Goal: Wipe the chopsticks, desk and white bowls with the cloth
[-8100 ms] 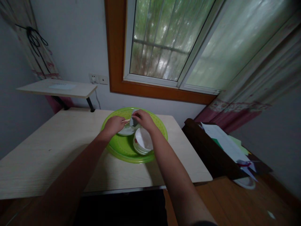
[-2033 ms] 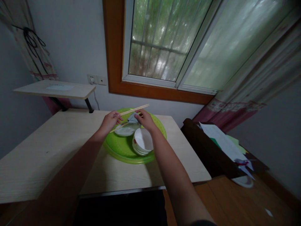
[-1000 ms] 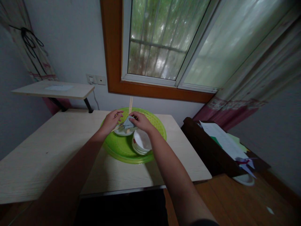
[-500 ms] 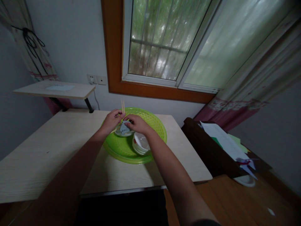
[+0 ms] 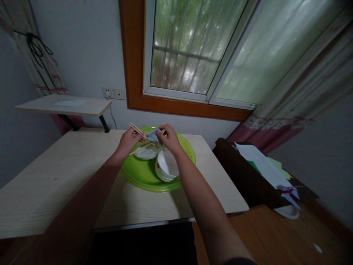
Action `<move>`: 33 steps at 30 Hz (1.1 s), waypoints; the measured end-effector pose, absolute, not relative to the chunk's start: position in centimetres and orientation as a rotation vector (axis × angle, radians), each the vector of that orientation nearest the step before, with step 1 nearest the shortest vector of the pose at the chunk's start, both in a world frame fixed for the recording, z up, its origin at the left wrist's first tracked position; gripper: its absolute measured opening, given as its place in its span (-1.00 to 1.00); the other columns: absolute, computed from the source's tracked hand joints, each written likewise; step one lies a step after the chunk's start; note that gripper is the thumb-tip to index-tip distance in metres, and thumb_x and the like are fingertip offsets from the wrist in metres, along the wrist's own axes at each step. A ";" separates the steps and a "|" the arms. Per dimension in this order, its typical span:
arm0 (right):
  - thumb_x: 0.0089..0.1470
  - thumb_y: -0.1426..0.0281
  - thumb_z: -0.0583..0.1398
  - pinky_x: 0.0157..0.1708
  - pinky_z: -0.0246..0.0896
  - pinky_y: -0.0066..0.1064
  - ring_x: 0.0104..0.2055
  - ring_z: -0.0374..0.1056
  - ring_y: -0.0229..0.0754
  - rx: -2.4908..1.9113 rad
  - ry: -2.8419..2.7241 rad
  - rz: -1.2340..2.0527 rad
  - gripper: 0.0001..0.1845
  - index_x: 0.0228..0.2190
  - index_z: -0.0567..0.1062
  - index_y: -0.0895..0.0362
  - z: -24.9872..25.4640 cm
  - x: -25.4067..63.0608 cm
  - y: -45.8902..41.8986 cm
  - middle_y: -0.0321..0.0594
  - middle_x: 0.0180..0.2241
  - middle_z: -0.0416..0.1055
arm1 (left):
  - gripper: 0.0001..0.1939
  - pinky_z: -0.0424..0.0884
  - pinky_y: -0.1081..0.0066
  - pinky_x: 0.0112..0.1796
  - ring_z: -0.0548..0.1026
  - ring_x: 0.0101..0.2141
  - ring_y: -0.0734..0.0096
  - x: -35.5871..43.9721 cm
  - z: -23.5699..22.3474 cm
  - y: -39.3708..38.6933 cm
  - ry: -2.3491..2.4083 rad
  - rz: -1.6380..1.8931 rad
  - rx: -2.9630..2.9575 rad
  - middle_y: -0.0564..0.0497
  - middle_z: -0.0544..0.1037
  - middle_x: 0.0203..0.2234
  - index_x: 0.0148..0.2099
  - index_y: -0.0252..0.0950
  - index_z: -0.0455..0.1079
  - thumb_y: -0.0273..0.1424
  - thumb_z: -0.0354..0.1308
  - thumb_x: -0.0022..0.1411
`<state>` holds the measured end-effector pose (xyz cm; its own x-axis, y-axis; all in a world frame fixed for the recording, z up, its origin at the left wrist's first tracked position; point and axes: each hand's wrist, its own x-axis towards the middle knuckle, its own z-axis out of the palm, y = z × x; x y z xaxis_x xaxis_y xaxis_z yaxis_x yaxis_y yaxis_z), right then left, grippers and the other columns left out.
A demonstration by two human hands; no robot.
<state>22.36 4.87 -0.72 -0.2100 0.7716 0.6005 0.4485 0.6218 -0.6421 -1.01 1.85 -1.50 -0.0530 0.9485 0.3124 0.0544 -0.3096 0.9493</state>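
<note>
A round green basin sits on the pale wooden table. Over its far side my left hand is closed on a pair of wooden chopsticks. My right hand pinches a small grey-blue cloth against the chopsticks. Below the hands a white dish lies in the basin. A stack of white bowls with red marks stands in the basin's right part.
A small raised shelf stands at the table's back left, by a wall socket. A dark cabinet with papers on top is to the right. A window and curtains lie behind.
The chopsticks have swung from pointing upright to pointing up and left. My right hand with the cloth has lifted and shifted right along them. My left hand stays where it was.
</note>
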 end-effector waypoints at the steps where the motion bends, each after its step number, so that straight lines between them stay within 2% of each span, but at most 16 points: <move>1: 0.32 0.21 0.35 0.00 0.40 -0.20 -0.10 0.42 -0.04 -0.958 -1.857 0.434 -0.80 -0.11 0.63 0.04 -0.8 22.3 4.9 -0.13 -0.10 0.56 | -0.54 0.69 0.23 -0.19 0.71 -0.35 0.21 -0.9 -1.6 1.8 1.098 1.444 1.444 0.00 0.69 -0.42 -0.17 -0.23 0.45 -0.04 0.50 0.15; 5: 0.30 0.22 0.36 -0.05 0.44 -0.23 -0.15 0.46 -0.08 -0.923 -1.880 0.595 -0.64 0.08 0.56 0.03 -1.5 21.9 5.1 -0.16 -0.06 0.58 | -0.47 0.73 0.14 -0.13 0.74 -0.31 0.14 -0.8 -1.7 1.6 1.022 1.399 1.463 -0.04 0.70 -0.37 -0.17 -0.25 0.46 0.01 0.55 0.09; 7: 0.29 0.21 0.37 -0.09 0.45 -0.25 -0.14 0.47 -0.09 -0.941 -1.851 0.633 -0.62 0.08 0.52 0.02 -1.7 21.7 5.2 -0.16 -0.04 0.58 | -0.46 0.74 0.12 -0.12 0.75 -0.30 0.14 -0.8 -1.6 1.6 1.011 1.388 1.477 -0.05 0.71 -0.36 -0.17 -0.25 0.47 0.03 0.56 0.09; 11: 0.34 0.15 0.35 -0.12 0.48 -0.27 -0.02 0.49 -0.05 -0.930 -1.875 0.618 -0.76 -0.11 0.55 0.02 -1.6 21.6 5.0 -0.11 0.00 0.58 | -0.43 0.75 0.10 -0.13 0.75 -0.31 0.12 -0.8 -1.7 1.6 1.006 1.419 1.460 -0.05 0.71 -0.37 -0.18 -0.26 0.48 0.05 0.58 0.06; 15: 0.36 0.13 0.39 0.13 0.45 -0.16 0.15 0.49 0.02 -0.848 -1.973 0.554 -0.75 -0.22 0.65 0.05 -1.2 21.7 4.6 -0.04 0.02 0.61 | -0.43 0.74 0.09 -0.10 0.76 -0.30 0.11 -0.9 -1.7 1.7 0.988 1.440 1.459 -0.07 0.72 -0.37 -0.18 -0.27 0.50 0.06 0.57 0.05; 17: 0.28 0.14 0.48 0.20 0.41 -0.13 0.11 0.52 0.02 -0.852 -2.016 0.560 -0.73 -0.16 0.70 0.06 -1.2 21.6 4.5 -0.08 0.00 0.64 | -0.43 0.73 0.11 -0.10 0.75 -0.30 0.13 -0.9 -1.7 1.7 0.995 1.451 1.455 -0.08 0.73 -0.36 -0.17 -0.27 0.50 0.06 0.57 0.06; 20: 0.17 0.15 0.56 0.11 0.42 -0.18 -0.01 0.55 0.00 -0.899 -2.066 0.607 -0.65 -0.10 0.74 0.06 -1.2 21.6 4.5 -0.13 -0.07 0.68 | -0.44 0.72 0.12 -0.08 0.75 -0.29 0.14 -0.9 -1.6 1.7 1.008 1.448 1.452 -0.07 0.72 -0.36 -0.16 -0.26 0.50 0.06 0.56 0.08; 24: 0.32 0.19 0.45 0.00 0.40 -0.26 -0.10 0.55 -0.04 -0.956 -2.052 0.608 -0.80 -0.20 0.77 0.06 -1.2 21.7 4.9 -0.16 -0.17 0.70 | -0.45 0.72 0.11 -0.07 0.75 -0.26 0.12 -0.9 -1.6 1.8 1.032 1.428 1.453 -0.07 0.72 -0.36 -0.16 -0.26 0.49 0.05 0.56 0.10; 28: 0.39 0.20 0.38 0.03 0.40 -0.21 -0.11 0.54 -0.01 -0.999 -1.975 0.531 -0.76 -0.30 0.77 0.04 -1.2 22.0 5.3 -0.16 -0.24 0.68 | -0.47 0.73 0.11 -0.09 0.75 -0.27 0.11 -0.9 -1.7 1.7 1.032 1.434 1.446 -0.07 0.71 -0.36 -0.18 -0.26 0.49 0.02 0.57 0.09; 33: 0.38 0.13 0.39 0.05 0.42 -0.17 -0.09 0.53 0.02 -1.019 -1.875 0.481 -0.72 -0.31 0.78 0.02 -1.3 22.3 5.5 -0.11 -0.23 0.66 | -0.41 0.73 0.11 -0.10 0.76 -0.28 0.10 -0.9 -1.8 1.6 1.021 1.423 1.459 -0.06 0.71 -0.37 -0.18 -0.27 0.49 0.09 0.57 0.05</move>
<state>22.33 5.53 -1.27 -0.2356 0.8095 0.5378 0.4506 0.5813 -0.6775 -0.93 1.60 -1.80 0.0253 0.9472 0.3197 -0.0009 -0.3198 0.9475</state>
